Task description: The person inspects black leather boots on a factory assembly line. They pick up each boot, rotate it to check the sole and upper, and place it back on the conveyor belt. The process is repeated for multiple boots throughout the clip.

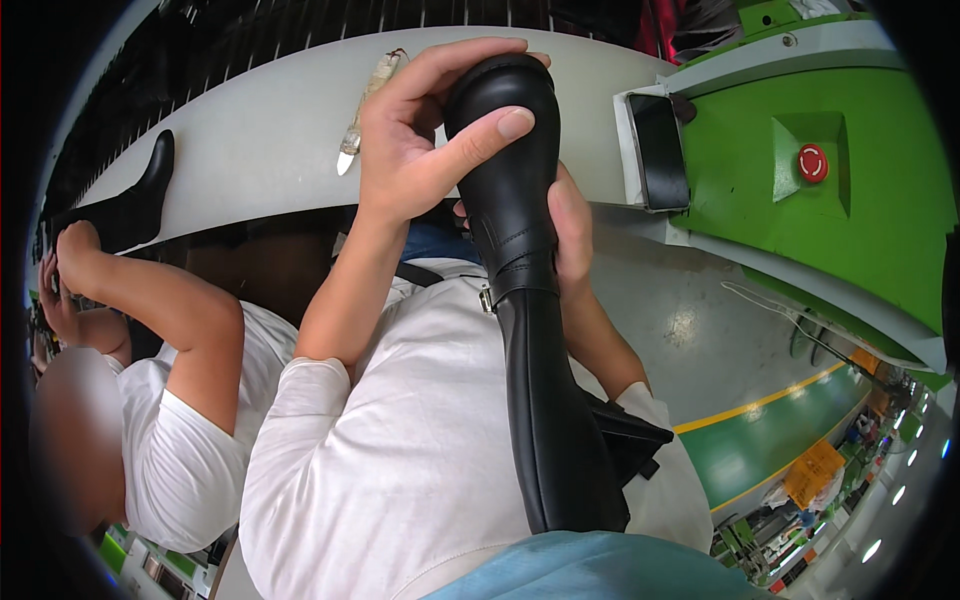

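Observation:
A tall black boot (520,260) lies along my front, its rounded toe pointing away from me and its shaft running down toward my waist. A strap with a small metal buckle crosses it at the ankle. My left hand (420,130) grips the toe end, thumb on top and fingers curled over the far edge. Under the ankle, on the right side, my right hand (572,235) supports the boot; its fingers are mostly hidden behind it. Beyond my left hand, a knife-like tool (368,110) with a wrapped handle and pale tip lies on the white table (270,120).
A green machine (740,130) with a red stop button (813,163) stands at the right. A dark phone-like slab (660,150) rests by its edge. On my left, a co-worker in a white shirt (200,440) works near another black boot (140,205) on the table.

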Tool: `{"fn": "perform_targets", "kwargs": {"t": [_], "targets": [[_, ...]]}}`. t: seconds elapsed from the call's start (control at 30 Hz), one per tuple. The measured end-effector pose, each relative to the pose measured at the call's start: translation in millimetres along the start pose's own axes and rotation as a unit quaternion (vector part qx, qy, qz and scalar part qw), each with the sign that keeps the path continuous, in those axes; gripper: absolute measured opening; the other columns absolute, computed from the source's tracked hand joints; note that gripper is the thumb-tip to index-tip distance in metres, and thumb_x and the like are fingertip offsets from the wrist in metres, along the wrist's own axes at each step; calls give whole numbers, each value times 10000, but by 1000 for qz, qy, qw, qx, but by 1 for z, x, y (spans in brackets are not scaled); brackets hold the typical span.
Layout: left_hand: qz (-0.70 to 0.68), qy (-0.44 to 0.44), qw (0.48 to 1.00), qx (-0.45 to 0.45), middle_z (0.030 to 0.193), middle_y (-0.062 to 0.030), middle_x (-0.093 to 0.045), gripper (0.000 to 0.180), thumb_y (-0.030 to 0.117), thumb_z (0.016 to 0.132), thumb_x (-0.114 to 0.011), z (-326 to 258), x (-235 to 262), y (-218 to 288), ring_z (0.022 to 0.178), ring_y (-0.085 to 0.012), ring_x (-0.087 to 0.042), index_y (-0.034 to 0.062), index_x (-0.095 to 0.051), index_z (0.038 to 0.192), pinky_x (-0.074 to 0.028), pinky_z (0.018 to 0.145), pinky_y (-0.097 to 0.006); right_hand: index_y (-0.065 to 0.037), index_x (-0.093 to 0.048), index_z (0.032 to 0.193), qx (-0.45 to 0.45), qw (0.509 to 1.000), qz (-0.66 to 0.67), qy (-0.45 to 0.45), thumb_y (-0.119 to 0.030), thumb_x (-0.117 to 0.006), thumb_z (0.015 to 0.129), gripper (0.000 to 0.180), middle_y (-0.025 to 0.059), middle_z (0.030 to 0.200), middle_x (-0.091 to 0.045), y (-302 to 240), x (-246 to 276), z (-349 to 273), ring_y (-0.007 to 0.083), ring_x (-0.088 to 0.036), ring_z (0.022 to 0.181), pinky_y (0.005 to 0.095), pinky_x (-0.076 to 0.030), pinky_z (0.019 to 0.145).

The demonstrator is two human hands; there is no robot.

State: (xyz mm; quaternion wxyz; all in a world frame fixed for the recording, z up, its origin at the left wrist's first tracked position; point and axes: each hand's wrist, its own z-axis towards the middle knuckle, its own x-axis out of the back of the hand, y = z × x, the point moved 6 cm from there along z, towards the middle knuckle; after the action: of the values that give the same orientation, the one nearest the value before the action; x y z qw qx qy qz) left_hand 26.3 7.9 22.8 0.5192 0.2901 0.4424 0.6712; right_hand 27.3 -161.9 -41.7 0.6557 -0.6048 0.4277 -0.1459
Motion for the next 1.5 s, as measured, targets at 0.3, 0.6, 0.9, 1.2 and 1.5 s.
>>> {"fn": "perform_targets", "kwargs": {"t": [0.3, 0.6, 0.9, 1.2, 1.5], "targets": [[-3, 10, 1000, 9, 1280, -252, -816, 499, 114, 978, -832, 0, -2, 0, 1141, -302, -815, -70, -704, 1424, -680, 1006, -431, 57, -492, 1532, 4, 1000, -4, 4, -654, -401, 1095, 840, 222, 1254, -717, -2, 1, 1, 273, -789, 1032, 399, -669, 904], [4, 11, 999, 43, 1281, -241, -819, 507, 124, 968, -852, -2, -2, -2, 1140, -281, -810, -68, -717, 1417, -672, 1010, -418, 58, -513, 1512, 14, 999, -37, 23, -645, -406, 1080, 832, 217, 1200, -736, -3, 6, 5, 255, -783, 995, 364, -650, 867], [14, 22, 999, 46, 1262, -208, -822, 567, 121, 930, -888, -2, -7, 7, 1156, -266, -799, -44, -722, 1446, -651, 1029, -391, 64, -562, 1481, 31, 999, 25, 11, -514, -504, 1110, 690, 169, 1204, -736, 2, 9, 3, 187, -734, 1022, 321, -592, 895], [14, 24, 998, 60, 1253, -225, -820, 514, 177, 958, -857, -3, -10, 7, 1130, -274, -802, -58, -734, 1397, -656, 1016, -404, 59, -584, 1461, 41, 998, 56, 13, -457, -570, 1123, 617, 139, 1217, -731, -5, 7, 1, 159, -713, 1028, 305, -577, 897], [-17, 19, 997, 68, 1254, -235, -822, 514, 142, 947, -844, -3, -9, 11, 1139, -281, -804, -57, -720, 1404, -650, 1026, -414, 50, -597, 1435, 42, 999, 29, 18, -443, -561, 1120, 586, 130, 1197, -729, -8, 7, 0, 150, -703, 1013, 300, -567, 893]]}}
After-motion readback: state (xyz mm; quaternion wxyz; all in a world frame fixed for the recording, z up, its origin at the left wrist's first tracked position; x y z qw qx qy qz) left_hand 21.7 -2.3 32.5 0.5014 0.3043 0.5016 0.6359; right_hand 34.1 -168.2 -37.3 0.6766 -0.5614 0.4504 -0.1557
